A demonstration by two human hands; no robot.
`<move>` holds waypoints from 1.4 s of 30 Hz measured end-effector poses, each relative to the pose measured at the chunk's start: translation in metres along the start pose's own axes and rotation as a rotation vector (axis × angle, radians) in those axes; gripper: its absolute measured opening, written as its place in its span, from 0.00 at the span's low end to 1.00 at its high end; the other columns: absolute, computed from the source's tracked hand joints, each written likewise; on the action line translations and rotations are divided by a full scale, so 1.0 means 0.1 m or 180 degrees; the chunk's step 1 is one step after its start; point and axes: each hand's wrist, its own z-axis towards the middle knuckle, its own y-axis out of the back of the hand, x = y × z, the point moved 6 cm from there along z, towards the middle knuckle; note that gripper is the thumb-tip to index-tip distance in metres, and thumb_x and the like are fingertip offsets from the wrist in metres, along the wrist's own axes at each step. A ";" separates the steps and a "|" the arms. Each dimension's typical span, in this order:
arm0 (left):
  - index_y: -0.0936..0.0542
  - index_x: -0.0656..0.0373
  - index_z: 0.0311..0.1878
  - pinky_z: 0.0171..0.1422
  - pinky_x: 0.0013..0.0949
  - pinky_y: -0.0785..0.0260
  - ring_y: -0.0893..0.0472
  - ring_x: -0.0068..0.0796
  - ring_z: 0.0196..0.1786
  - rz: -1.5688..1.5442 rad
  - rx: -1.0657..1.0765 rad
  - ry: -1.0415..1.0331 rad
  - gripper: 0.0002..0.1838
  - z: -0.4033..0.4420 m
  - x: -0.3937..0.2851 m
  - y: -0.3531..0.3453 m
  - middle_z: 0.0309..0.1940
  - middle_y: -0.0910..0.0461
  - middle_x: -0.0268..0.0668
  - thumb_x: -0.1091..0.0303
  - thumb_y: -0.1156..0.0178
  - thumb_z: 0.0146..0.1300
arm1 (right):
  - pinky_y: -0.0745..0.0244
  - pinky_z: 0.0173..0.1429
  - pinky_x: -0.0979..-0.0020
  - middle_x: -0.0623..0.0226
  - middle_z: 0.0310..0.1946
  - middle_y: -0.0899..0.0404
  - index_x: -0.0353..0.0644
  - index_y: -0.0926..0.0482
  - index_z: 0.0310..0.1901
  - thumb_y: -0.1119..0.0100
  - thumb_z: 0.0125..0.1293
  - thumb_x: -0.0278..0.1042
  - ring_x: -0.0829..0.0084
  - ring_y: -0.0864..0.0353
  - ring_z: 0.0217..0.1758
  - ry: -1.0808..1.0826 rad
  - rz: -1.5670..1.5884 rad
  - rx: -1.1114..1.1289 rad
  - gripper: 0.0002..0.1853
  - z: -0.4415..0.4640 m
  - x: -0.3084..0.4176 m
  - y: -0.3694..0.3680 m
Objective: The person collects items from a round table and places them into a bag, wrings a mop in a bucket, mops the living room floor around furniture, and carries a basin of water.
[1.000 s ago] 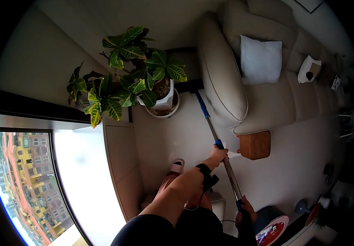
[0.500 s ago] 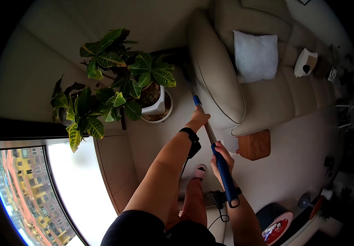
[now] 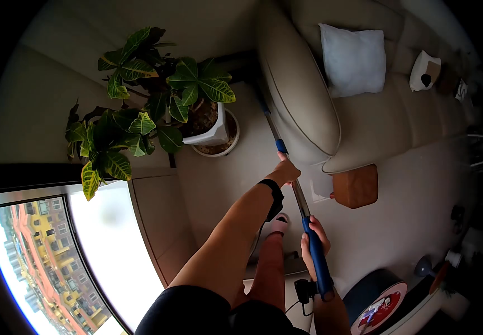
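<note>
A long metal pole [image 3: 301, 202] with a blue grip and blue joints slants from my body toward the gap beside the sofa's armrest; its far end is hidden in shadow there. My left hand [image 3: 287, 170], arm stretched out, is closed around the metal shaft just below a blue joint. Lower down, my right hand [image 3: 316, 241] wraps the blue grip [image 3: 319, 262]. Black bands with small devices sit on both wrists. The pole runs close along the beige sofa armrest [image 3: 297, 84].
Left of the pole stands a white plant pot [image 3: 210, 134] on a saucer, its leaves spreading left. A brown stool [image 3: 356, 186] sits by the sofa. On the sofa lies a white cushion [image 3: 353, 58]. A dark round table [image 3: 372, 290] is at lower right, a bright window [image 3: 107, 229] at lower left.
Both hands and the pole sit lower and slightly farther right in view, and more of the upper shaft shows. The view itself has shifted a little. Both hands keep hold.
</note>
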 end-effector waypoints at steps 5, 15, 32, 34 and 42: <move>0.84 0.74 0.57 0.14 0.27 0.36 0.27 0.30 0.14 -0.3612 -0.0443 0.0087 0.51 -1.35 -1.09 -0.24 0.14 0.27 0.39 0.62 0.50 0.57 | 0.37 0.59 0.61 0.51 0.50 0.30 0.35 0.31 0.47 0.47 0.56 0.23 0.59 0.30 0.55 -0.0239 -0.0100 -0.0340 0.15 -0.96 0.47 0.65; 0.77 0.64 0.61 0.16 0.32 0.36 0.30 0.33 0.13 -0.4842 0.0514 -0.0256 0.46 -2.19 -2.55 -1.23 0.17 0.29 0.42 0.59 0.51 0.60 | 0.33 0.53 0.63 0.52 0.43 0.26 0.35 0.30 0.43 0.46 0.58 0.34 0.61 0.26 0.47 -0.1009 -0.0879 -0.0579 0.14 -2.16 1.65 1.45; 0.29 0.71 0.43 0.24 0.26 0.33 0.24 0.24 0.23 -0.4477 -0.0268 -0.0458 0.28 -2.06 -1.50 -0.53 0.30 0.23 0.42 0.48 0.53 0.61 | 0.33 0.52 0.64 0.47 0.42 0.25 0.35 0.31 0.41 0.43 0.56 0.51 0.59 0.26 0.46 -0.0477 -0.0539 -0.0708 0.24 -1.07 2.10 2.05; 0.28 0.66 0.43 0.25 0.26 0.33 0.26 0.23 0.26 -0.5068 -0.0762 0.0168 0.23 -2.11 -0.82 -0.51 0.35 0.23 0.40 0.51 0.54 0.63 | 0.34 0.53 0.62 0.48 0.40 0.25 0.36 0.31 0.37 0.44 0.57 0.51 0.59 0.26 0.46 -0.0428 -0.0417 -0.0859 0.23 -0.84 2.21 2.04; 0.28 0.63 0.36 0.21 0.26 0.37 0.24 0.27 0.26 -0.7166 -0.3092 0.2409 0.14 -2.15 1.76 -1.24 0.26 0.26 0.37 0.59 0.53 0.64 | 0.32 0.42 0.58 0.54 0.28 0.25 0.40 0.30 0.33 0.48 0.57 0.38 0.59 0.25 0.36 0.0454 -0.0053 -0.0331 0.10 -0.13 2.56 1.81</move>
